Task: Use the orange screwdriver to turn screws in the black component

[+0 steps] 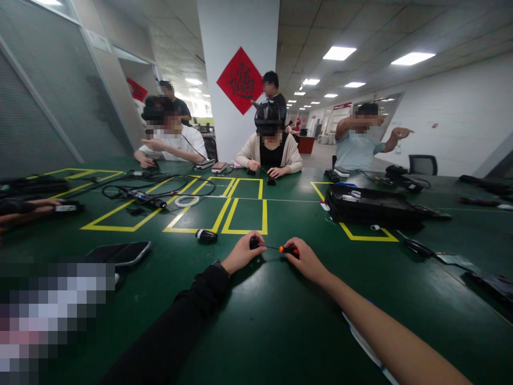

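Observation:
Near the middle of the green table [256, 299], my left hand [243, 252] is closed on a small black part [254, 243]. My right hand [302, 258] grips the orange and black handle of a screwdriver [284, 249]. Its thin shaft points left, and the tip reaches the fingers of my left hand beside the black part; the exact contact is too small to tell. A black and white cylindrical object [207, 235] lies on the table to the left of my left hand.
A black tray [377, 206] stands at the right. Cables [140, 195] and a white ring [186, 201] lie at the left, behind a dark flat device [119, 253]. Yellow tape [244, 232] marks the table. Several people sit or stand beyond; another person's hand [40, 206] is at far left.

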A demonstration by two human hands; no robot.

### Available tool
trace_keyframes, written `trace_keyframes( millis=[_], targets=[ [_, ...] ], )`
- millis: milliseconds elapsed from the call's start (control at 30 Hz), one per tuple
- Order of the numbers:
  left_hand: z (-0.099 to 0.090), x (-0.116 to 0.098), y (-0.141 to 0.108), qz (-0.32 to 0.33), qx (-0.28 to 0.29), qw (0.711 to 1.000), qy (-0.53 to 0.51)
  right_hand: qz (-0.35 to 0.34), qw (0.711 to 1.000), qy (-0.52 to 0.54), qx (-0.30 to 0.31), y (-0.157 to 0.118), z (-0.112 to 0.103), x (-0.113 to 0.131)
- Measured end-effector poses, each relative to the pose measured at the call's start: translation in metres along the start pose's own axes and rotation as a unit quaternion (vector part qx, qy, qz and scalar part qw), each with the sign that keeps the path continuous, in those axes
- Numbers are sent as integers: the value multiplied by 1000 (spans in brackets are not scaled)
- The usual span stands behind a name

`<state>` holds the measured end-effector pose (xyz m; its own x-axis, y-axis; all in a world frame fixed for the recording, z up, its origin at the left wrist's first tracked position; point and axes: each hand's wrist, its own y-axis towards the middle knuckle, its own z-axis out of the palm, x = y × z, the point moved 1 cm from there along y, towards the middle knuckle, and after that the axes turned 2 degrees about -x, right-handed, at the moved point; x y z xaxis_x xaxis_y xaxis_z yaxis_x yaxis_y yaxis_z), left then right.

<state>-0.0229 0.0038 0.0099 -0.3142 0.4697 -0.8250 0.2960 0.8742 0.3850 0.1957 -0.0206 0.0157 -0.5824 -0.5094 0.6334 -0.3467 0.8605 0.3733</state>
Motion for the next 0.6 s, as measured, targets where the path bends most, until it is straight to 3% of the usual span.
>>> trace_keyframes(
  millis=[167,333,600],
  targets=[
    [0,-1,0,5,6,1000,1,22,1000,15,-1,-1,0,0],
    [0,-1,0,2,7,1000,-1,-14,1000,-10,10,2,-2,1],
    [1,3,1,6,9,1000,-1,-6,1000,-5,-21,-1,1,2]
  ],
)
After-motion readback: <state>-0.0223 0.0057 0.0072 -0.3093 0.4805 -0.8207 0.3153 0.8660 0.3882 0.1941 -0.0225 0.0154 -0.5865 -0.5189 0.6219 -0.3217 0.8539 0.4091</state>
